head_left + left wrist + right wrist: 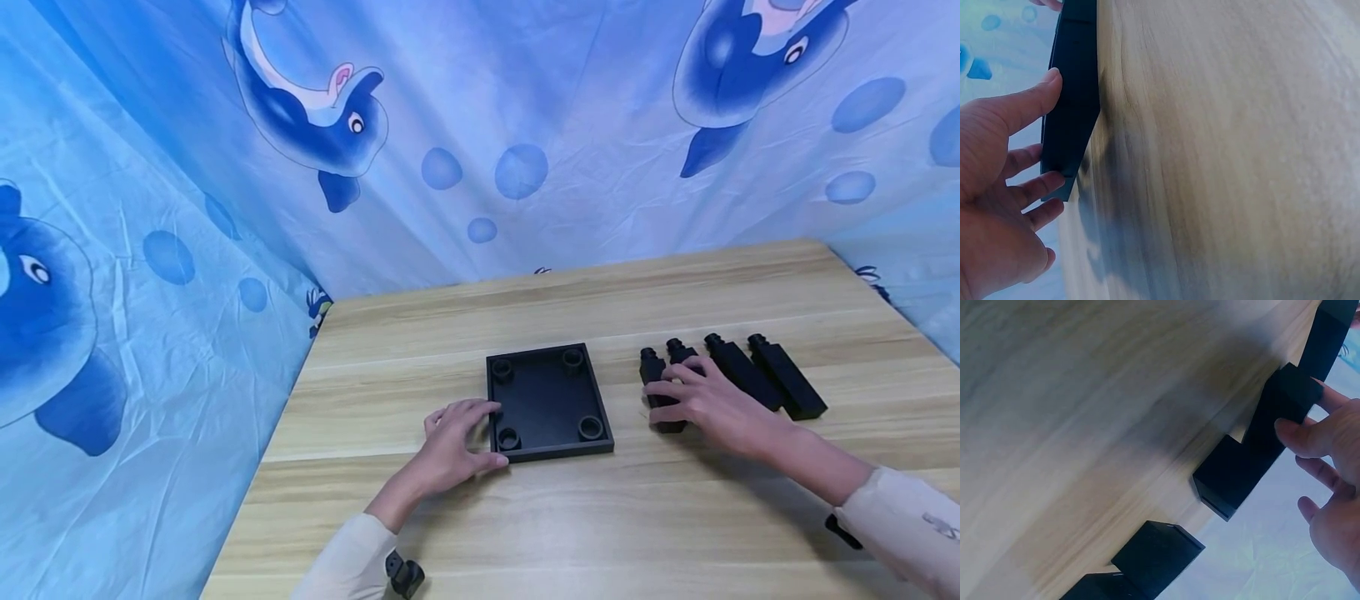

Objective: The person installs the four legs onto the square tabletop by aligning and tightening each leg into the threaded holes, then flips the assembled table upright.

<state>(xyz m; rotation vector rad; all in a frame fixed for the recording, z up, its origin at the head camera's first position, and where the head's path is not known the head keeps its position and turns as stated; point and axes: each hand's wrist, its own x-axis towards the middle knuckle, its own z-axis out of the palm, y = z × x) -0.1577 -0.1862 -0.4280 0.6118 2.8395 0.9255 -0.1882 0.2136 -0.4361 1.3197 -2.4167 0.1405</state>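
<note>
A square black tabletop (543, 400) with raised rims and a round socket in each corner lies on the wooden table. My left hand (459, 442) rests at its near left corner, thumb on the front edge and fingertips on the left side. In the left wrist view that hand's thumb (1038, 100) touches the dark side face. To the right lie several black table legs (787, 375) with threaded ends pointing away. My right hand (705, 404) reaches over the leftmost leg (1275, 415), with thumb and index finger on it. Its other fingers hang over the neighbouring leg (1229, 475).
The wooden table (570, 525) ends at a back edge. Behind and to the left hangs a blue curtain (450, 100) with dolphins. Black wrist straps (405, 575) show at both sleeves.
</note>
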